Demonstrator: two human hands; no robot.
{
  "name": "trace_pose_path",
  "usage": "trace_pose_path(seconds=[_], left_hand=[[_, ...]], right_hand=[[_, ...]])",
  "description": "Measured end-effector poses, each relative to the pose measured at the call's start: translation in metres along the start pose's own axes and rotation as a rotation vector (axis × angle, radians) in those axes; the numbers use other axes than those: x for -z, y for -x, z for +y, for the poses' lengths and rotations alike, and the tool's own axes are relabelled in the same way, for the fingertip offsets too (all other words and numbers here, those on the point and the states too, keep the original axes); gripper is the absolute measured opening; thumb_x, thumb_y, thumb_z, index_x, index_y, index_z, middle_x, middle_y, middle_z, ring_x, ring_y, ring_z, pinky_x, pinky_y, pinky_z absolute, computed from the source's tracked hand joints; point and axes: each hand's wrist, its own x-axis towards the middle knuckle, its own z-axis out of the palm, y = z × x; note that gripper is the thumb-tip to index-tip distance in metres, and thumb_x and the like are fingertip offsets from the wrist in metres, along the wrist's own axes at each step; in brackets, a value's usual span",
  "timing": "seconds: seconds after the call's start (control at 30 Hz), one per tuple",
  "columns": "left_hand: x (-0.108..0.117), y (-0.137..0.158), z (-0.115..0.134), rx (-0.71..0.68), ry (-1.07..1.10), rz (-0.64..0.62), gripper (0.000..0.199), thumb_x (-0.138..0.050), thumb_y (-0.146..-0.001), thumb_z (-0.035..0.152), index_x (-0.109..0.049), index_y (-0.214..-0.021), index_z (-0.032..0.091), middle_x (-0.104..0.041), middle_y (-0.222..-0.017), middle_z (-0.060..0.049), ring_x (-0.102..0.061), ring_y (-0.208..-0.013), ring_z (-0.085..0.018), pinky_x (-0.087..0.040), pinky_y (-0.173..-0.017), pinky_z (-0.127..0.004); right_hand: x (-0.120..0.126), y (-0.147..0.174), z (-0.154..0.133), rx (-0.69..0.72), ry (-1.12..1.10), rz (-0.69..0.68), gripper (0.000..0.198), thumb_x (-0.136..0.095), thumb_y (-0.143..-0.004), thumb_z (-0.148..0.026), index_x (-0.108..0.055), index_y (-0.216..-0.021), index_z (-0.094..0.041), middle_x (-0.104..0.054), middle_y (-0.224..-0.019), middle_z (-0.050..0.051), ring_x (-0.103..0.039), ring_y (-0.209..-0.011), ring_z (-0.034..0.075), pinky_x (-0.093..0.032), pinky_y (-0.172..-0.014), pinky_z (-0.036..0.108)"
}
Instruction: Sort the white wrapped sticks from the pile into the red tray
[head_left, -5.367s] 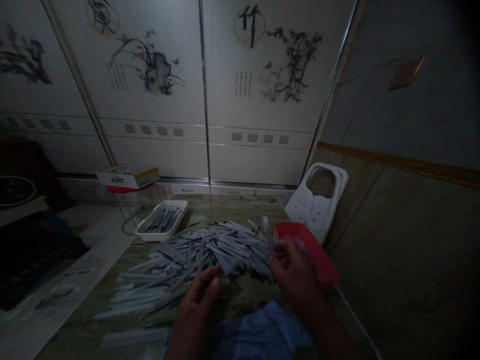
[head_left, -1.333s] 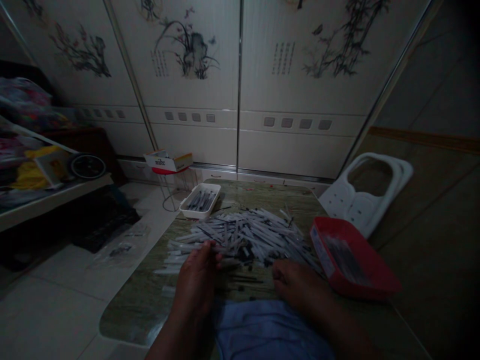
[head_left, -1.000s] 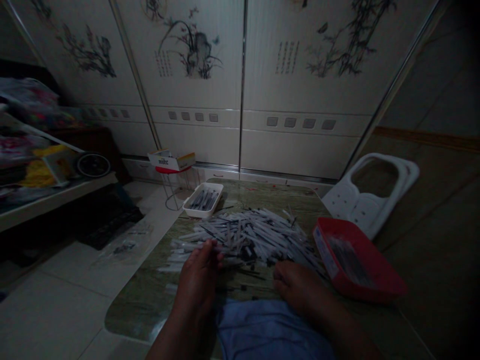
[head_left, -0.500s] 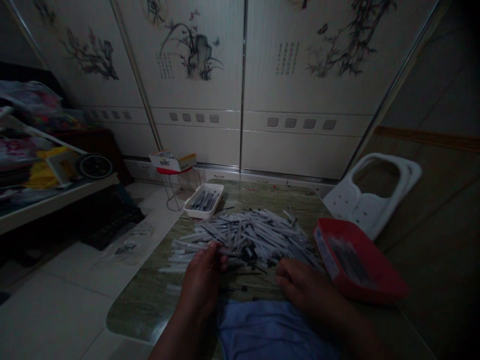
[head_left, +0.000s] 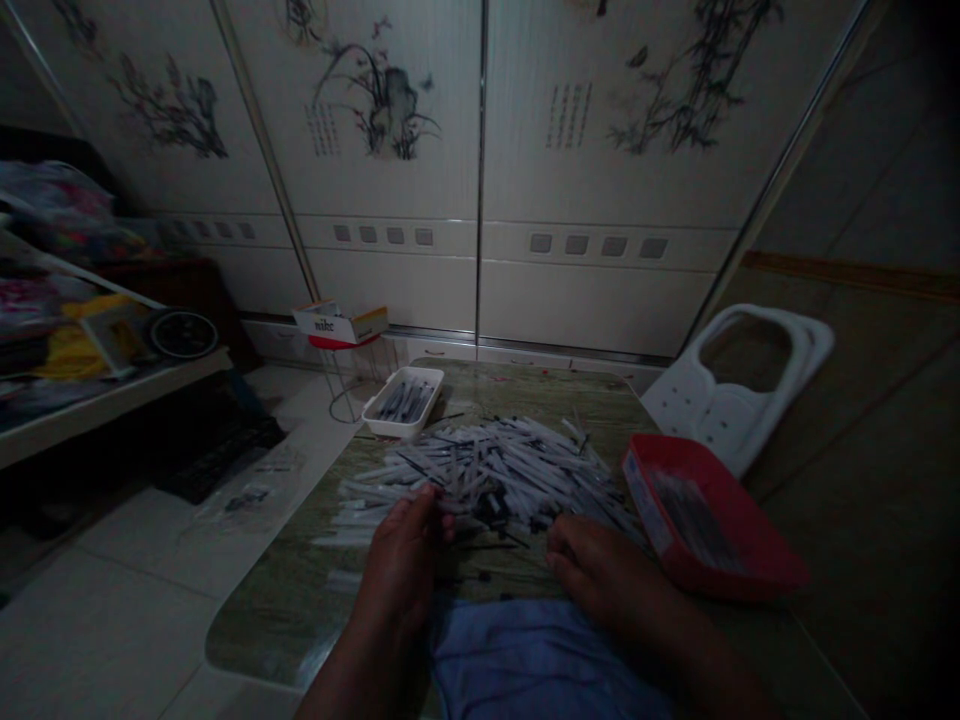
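A heap of thin whitish, pen-like tubes (head_left: 525, 465) with dark pieces among them lies across the table in front of me. My left hand (head_left: 405, 550) is at the heap's near left edge, thumb and fingers pinched together; what is between them is too dark to make out. At the near right edge, my right hand (head_left: 589, 560) is closed with the fingers curled under, and anything inside is hidden. Small black parts (head_left: 491, 508) lie in the heap between the two hands. A few thin dark sticks (head_left: 495, 546) rest on the tabletop just below.
A red bin (head_left: 705, 450) holding slim pieces stands right of the heap. Back left on the green table (head_left: 277, 610) is a white tray (head_left: 390, 428) of similar pieces. Beyond are a stool with a box (head_left: 330, 325) and a white folding chair (head_left: 690, 400). Blue cloth (head_left: 540, 650) covers my lap.
The whole view has shifted slightly, so everything sits a little further left. Both hands keep nearly the same place and pose beside the heap.
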Motion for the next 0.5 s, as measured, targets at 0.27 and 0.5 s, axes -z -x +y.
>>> trace_pose_path(seconds=[0.27,0.5], left_hand=[[-0.008,0.008,-0.006,0.102,-0.046,-0.072,0.027,-0.079,-0.08,0.037,-0.065,-0.09,0.016,-0.065,-0.075,0.0,-0.064,-0.064,-0.013,-0.051,-0.056,-0.022],[-0.021,0.023,-0.011,0.183,-0.035,-0.107,0.022,-0.074,-0.084,0.033,-0.065,-0.093,0.016,-0.07,-0.08,-0.006,-0.068,-0.066,-0.014,-0.053,-0.058,-0.022]], right_hand=[[0.001,0.001,-0.007,-0.005,-0.009,-0.01,0.008,-0.053,-0.093,-0.025,-0.057,-0.087,-0.022,-0.065,-0.09,0.002,-0.058,-0.082,0.018,-0.036,-0.068,0.028],[0.002,-0.001,-0.009,-0.013,-0.162,0.032,0.005,-0.05,-0.093,-0.024,-0.054,-0.089,-0.023,-0.064,-0.085,0.0,-0.058,-0.078,0.017,-0.038,-0.066,0.028]])
